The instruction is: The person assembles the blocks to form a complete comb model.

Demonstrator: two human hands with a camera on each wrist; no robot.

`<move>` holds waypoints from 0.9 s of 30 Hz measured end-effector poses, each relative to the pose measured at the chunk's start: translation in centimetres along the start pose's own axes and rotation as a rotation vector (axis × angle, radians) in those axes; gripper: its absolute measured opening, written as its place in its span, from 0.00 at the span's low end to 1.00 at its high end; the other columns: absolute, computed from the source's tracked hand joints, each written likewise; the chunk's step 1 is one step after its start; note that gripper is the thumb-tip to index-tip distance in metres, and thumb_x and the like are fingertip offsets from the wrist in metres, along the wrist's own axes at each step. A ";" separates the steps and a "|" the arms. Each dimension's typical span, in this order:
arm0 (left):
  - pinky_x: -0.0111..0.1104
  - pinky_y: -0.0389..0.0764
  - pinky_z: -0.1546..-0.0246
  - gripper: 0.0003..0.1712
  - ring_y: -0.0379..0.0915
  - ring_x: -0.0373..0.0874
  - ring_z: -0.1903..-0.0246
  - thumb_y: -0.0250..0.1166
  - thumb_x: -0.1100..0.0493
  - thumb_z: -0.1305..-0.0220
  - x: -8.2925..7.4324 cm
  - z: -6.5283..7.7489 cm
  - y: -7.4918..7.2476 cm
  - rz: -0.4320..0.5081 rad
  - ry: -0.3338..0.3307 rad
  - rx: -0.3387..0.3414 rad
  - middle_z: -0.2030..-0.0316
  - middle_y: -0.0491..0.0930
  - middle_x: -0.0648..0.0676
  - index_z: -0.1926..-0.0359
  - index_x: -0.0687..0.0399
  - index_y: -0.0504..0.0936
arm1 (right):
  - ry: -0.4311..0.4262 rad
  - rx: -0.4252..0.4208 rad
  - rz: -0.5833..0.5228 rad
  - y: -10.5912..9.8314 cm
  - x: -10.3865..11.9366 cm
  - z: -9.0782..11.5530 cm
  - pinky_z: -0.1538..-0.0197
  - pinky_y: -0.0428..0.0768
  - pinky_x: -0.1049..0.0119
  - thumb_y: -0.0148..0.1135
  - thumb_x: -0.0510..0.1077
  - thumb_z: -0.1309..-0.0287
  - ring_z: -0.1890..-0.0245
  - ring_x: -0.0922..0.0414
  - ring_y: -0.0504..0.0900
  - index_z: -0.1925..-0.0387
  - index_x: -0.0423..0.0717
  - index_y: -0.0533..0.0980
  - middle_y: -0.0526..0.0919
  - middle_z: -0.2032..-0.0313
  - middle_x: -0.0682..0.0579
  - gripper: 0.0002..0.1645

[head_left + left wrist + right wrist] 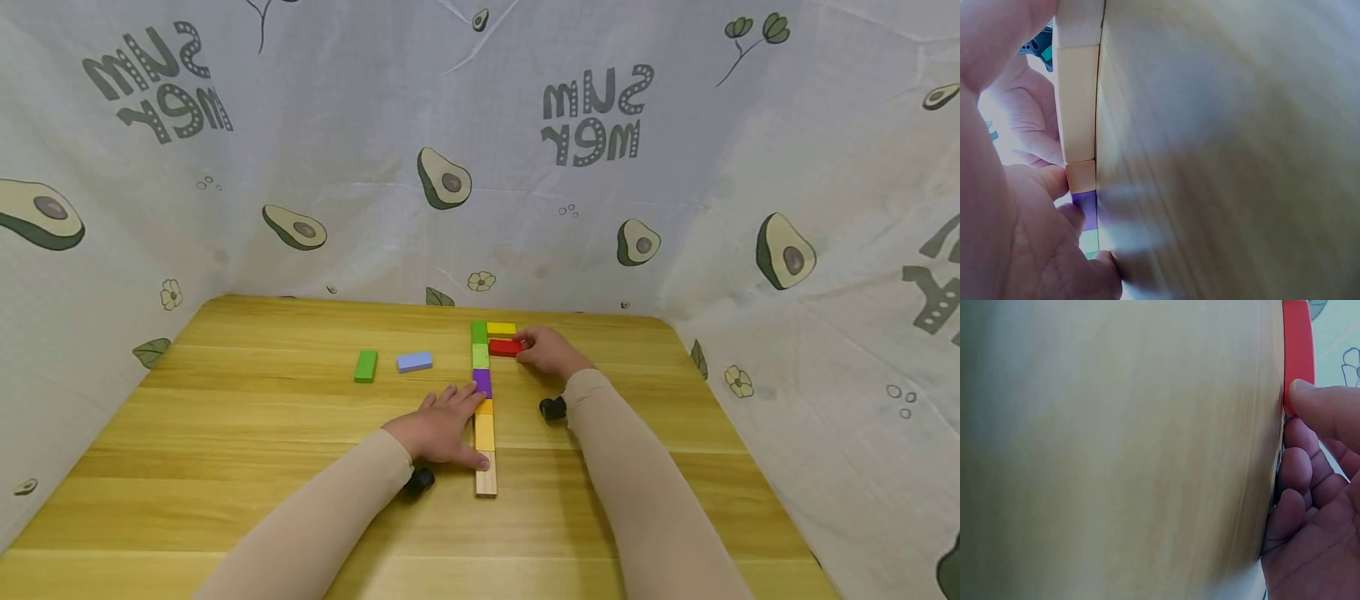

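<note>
A straight column of several wooden blocks runs away from me: a plain wood block (486, 483) nearest, then a pale orange block (484, 432), an orange one, a purple block (482, 383), a light green block (481, 357) and a green block (479, 332) farthest. My left hand (442, 427) lies along the column's left side, fingers spread and touching the blocks, thumb on the plain one. With thumb and fingers my right hand (553, 353) pinches the right end of a red block (504, 347), which lies flat beside the light green block. A yellow block (501, 329) lies just beyond the red one.
Left of the column, a loose green block (366, 367) and a light blue block (415, 362) lie on the wooden table (225, 433). A white cloth printed with avocados (444, 178) hangs behind the table and along its sides.
</note>
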State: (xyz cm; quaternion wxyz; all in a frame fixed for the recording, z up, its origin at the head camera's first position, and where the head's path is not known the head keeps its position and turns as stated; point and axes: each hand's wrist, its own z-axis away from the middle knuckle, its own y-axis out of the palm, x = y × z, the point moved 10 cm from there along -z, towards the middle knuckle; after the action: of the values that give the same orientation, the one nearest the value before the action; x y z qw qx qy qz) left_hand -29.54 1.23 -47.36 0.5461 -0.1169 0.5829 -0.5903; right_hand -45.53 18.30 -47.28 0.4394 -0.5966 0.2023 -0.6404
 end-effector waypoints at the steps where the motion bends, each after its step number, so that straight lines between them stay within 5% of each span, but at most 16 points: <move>1: 0.62 0.40 0.19 0.66 0.35 0.61 0.15 0.72 0.27 0.43 0.0 0.0 0.0 0.000 0.000 0.000 0.14 0.42 0.52 0.15 0.45 0.50 | 0.000 0.001 -0.004 0.0 0.0 0.0 0.35 0.76 0.51 0.66 0.42 0.31 0.49 0.47 0.77 0.34 0.43 0.78 0.83 0.47 0.42 0.25; 27: 0.62 0.40 0.19 0.66 0.35 0.61 0.15 0.73 0.28 0.43 -0.2 0.3 -0.2 0.011 0.002 0.002 0.14 0.43 0.52 0.15 0.46 0.51 | 0.038 0.017 -0.055 0.2 0.2 0.1 0.45 0.76 0.59 0.64 0.40 0.29 0.53 0.49 0.76 0.33 0.44 0.77 0.81 0.49 0.42 0.25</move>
State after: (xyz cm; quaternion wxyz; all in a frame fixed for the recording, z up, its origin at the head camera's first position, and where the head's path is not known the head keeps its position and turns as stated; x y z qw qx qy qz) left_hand -29.37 1.16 -46.98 0.5490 -0.1123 0.5834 -0.5879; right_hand -45.37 18.07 -47.33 0.4227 -0.5861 0.1887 -0.6650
